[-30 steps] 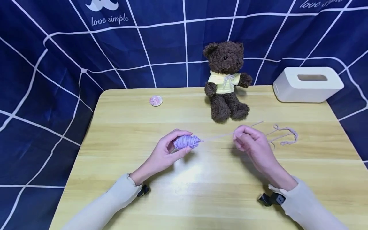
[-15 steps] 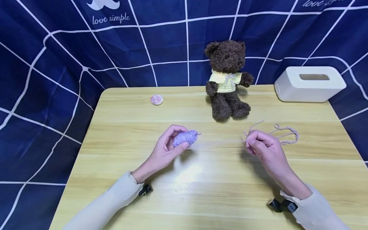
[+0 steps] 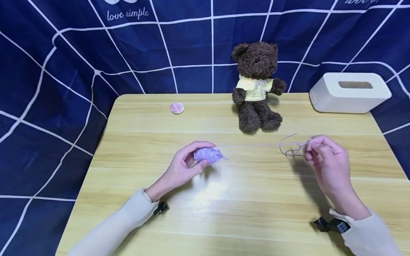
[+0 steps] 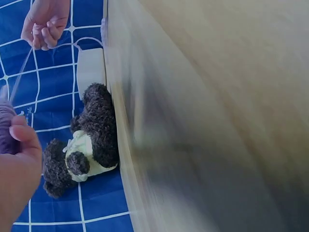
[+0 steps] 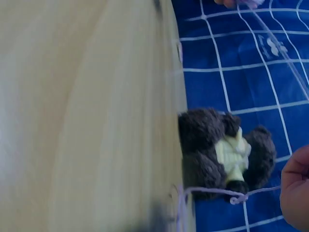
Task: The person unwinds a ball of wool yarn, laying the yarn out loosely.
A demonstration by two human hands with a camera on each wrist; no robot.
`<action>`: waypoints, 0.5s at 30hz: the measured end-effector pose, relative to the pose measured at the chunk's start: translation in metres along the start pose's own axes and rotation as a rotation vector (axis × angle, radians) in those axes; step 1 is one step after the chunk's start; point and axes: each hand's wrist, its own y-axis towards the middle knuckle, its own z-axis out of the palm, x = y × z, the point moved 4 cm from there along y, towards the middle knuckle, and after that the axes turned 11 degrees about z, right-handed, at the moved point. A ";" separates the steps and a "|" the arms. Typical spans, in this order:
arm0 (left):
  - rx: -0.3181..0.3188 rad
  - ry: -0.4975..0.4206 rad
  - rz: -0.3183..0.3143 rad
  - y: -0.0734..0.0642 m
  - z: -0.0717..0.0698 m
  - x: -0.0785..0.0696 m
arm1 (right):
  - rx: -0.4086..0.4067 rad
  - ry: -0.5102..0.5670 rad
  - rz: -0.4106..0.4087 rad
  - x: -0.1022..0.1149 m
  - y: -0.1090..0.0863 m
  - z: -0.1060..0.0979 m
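A small wound bundle of lilac yarn (image 3: 207,155) lies between the thumb and fingers of my left hand (image 3: 179,167), held above the table. From it a thin strand runs taut to my right hand (image 3: 331,167), which pinches the yarn between thumb and fingertips. A loose, curled tail of yarn (image 3: 289,153) hangs beside the right fingers. In the left wrist view the yarn bundle (image 4: 7,128) shows at the left edge, behind my thumb. The right wrist view catches only part of my right hand (image 5: 295,191), with a looped strand (image 5: 212,190) trailing from it.
Behind my hands, a brown teddy bear (image 3: 257,85) in a yellow shirt sits on the wooden table (image 3: 153,213). A white tissue box (image 3: 350,93) stands at the back right. A round pink badge-like disc (image 3: 177,108) lies at the back left. Dark blue gridded cloth (image 3: 189,42) surrounds the table.
My right hand has moved right, pulling the strand longer and lifting the tail that lay on the table. The left hand stays nearly in place, turning the bundle slightly.
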 end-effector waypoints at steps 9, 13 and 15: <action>-0.042 -0.033 -0.058 -0.002 -0.007 0.001 | -0.094 0.230 -0.095 0.023 0.007 -0.032; -0.074 -0.024 -0.048 -0.003 -0.011 0.001 | -0.240 0.295 -0.158 0.033 0.013 -0.052; -0.087 -0.019 -0.034 -0.003 -0.013 0.001 | -0.326 0.331 -0.203 0.037 0.016 -0.064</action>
